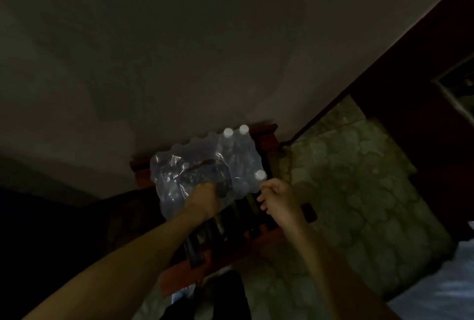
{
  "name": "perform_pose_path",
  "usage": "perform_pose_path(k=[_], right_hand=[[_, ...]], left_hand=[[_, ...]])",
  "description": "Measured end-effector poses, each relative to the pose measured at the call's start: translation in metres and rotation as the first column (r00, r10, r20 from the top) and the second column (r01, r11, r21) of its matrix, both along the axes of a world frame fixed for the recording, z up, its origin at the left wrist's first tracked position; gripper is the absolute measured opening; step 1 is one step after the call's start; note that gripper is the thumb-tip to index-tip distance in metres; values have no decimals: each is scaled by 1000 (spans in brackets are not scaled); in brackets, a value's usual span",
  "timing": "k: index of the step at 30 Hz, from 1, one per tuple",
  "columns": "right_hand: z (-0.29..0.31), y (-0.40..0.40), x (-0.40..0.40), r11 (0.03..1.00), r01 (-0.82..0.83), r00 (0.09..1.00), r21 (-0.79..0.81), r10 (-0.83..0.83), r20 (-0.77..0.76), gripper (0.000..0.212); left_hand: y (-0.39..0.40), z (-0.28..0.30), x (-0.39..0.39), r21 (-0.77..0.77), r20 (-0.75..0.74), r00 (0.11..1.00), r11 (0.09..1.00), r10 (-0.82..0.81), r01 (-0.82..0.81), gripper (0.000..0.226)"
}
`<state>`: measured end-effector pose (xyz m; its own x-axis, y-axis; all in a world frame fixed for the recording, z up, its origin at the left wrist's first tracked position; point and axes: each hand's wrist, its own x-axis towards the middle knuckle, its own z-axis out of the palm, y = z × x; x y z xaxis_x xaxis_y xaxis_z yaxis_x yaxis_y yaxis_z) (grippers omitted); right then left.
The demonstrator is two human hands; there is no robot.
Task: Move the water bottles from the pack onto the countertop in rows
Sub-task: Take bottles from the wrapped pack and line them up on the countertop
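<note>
We see the pack [205, 168] of water bottles sitting on a red slatted wooden rack [256, 237] low against the wall [179, 50], its clear plastic wrap torn open at the near side and mostly slack, which suggests many bottles are already out. Three white caps [260, 175] show on the right part of the wrap, two at the far edge and one near us. Our left hand [204, 200] reaches into the torn opening, its fingers buried in the wrap, so we cannot tell whether they are curled round a bottle or only gripping the plastic; we judge it is there either to steady the pack or draw a bottle out. Our right hand [275, 197] hovers just beside the near cap, fingers loosely curled and holding nothing we can make out, likely placed to take that bottle next.

The room is very dim. The floor [359, 178] is pale patterned tile, and dark wooden furniture [423, 88] rises at the right. No desk for the rows shows in this view
</note>
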<state>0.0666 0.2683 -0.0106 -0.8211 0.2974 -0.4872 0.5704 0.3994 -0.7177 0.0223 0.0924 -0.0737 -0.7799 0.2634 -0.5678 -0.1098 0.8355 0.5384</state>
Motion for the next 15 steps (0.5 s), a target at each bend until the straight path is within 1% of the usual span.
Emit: perform_pose_path(k=[4, 8, 10, 13, 15], right_hand=[[-40, 20, -30, 999, -44, 996, -15, 45, 79, 17], [-67, 41, -61, 985, -170, 979, 2, 169, 118, 23], [-77, 47, -78, 971, -238, 964, 16, 234, 123, 23], [-88, 47, -102, 954, -300, 950, 17, 297, 99, 21], [-95, 45, -113, 950, -312, 946, 15, 309, 94, 20]], left_hand=[[20, -35, -31, -21, 63, 997, 999, 51, -50, 30], [35, -62, -53, -38, 104, 991, 996, 85, -82, 38], [42, -77, -62, -31, 132, 984, 993, 119, -116, 34], [55, -102, -74, -40, 171, 957, 972, 236, -232, 28], [64, -119, -77, -33, 213, 948, 971, 239, -237, 29]])
